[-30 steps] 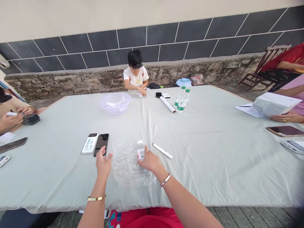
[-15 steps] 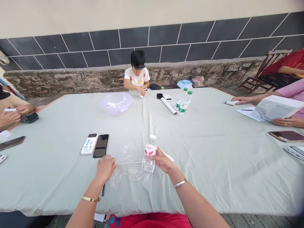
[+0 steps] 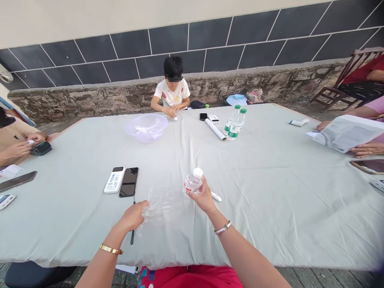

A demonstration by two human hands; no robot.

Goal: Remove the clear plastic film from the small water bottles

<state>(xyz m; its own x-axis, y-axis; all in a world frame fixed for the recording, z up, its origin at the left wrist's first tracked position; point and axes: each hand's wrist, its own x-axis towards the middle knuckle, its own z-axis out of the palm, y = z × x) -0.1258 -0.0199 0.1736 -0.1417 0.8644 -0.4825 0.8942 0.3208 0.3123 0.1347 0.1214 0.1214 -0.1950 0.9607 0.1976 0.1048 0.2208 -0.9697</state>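
Note:
My right hand (image 3: 204,197) is wrapped round a small clear water bottle (image 3: 193,182) with a white cap and a red-and-white label. The bottle leans, its cap towards me, and its base is away from view. My left hand (image 3: 135,215) pinches the left edge of a clear, crumpled plastic bag (image 3: 162,205), which lies on the cloth between my hands. Beyond my left hand lie a black phone (image 3: 129,182) with a wrist strap and a white power bank (image 3: 114,180). Part of a white object (image 3: 216,197) shows behind my right hand.
A pale cloth covers the table (image 3: 264,192). Across it sit a purple basin (image 3: 147,129), a white roll (image 3: 215,129) and two green-capped bottles (image 3: 235,125). A person (image 3: 173,90) sits opposite; others sit at both sides, one with a white box (image 3: 351,132).
My right hand has tipped the bottle, bringing its cap towards me. My left hand has moved slightly down with the bag's edge. The right-hand person's hand has left the small white device.

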